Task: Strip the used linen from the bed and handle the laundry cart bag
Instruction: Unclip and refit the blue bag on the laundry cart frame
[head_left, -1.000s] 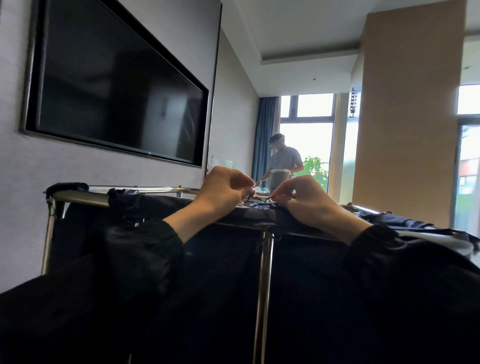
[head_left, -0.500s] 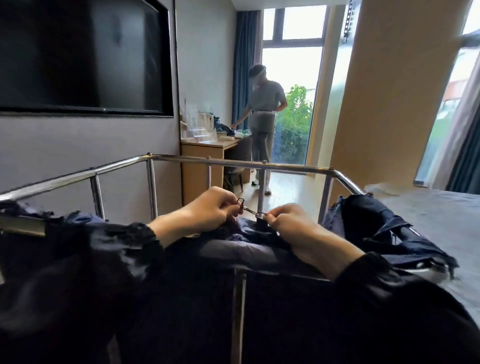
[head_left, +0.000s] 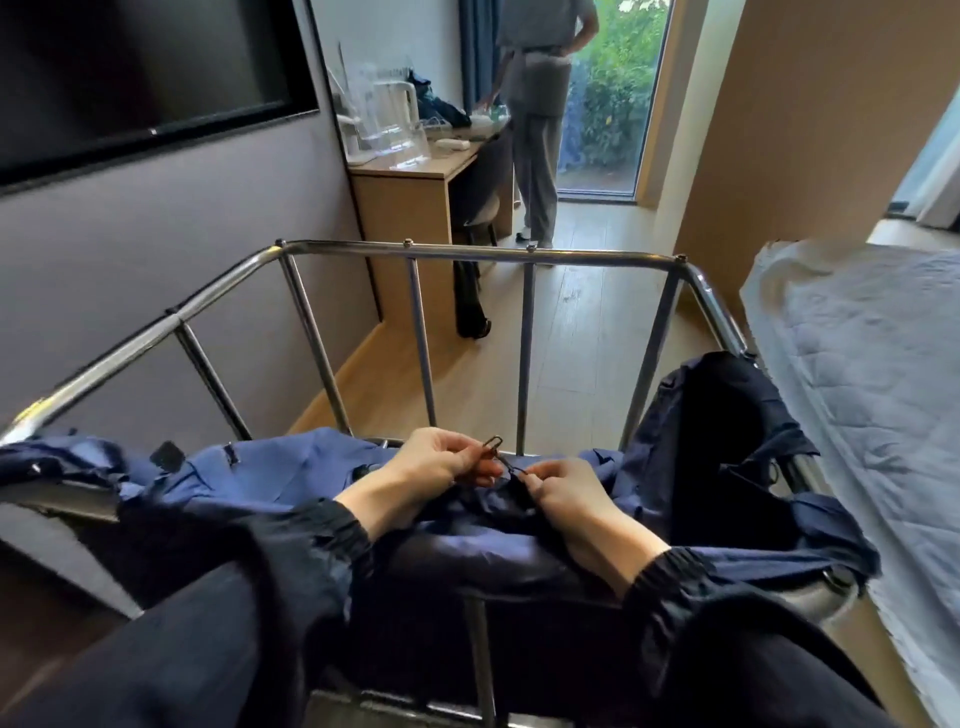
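A dark blue laundry cart bag (head_left: 291, 478) is draped over the near rail of a chrome laundry cart (head_left: 467, 252). My left hand (head_left: 436, 465) pinches a small metal clip (head_left: 492, 446) just above the bag's edge. My right hand (head_left: 563, 491) pinches the dark strap or cord that joins the clip, right beside the left hand. Both wrists rest on the bag over the near rail. The bed (head_left: 872, 374) stands at the right with a pale quilted cover showing.
A grey wall with a black TV (head_left: 130, 67) runs along the left. Beyond the cart stand a wooden desk (head_left: 410, 192) with a kettle and clear items, and a person (head_left: 540, 104) by the window. Wooden floor lies between cart and desk.
My view has tilted down and come closer, so the cart's far rail and the floor now show. Both hands stay together on the clip at the bag's edge, lifted slightly.
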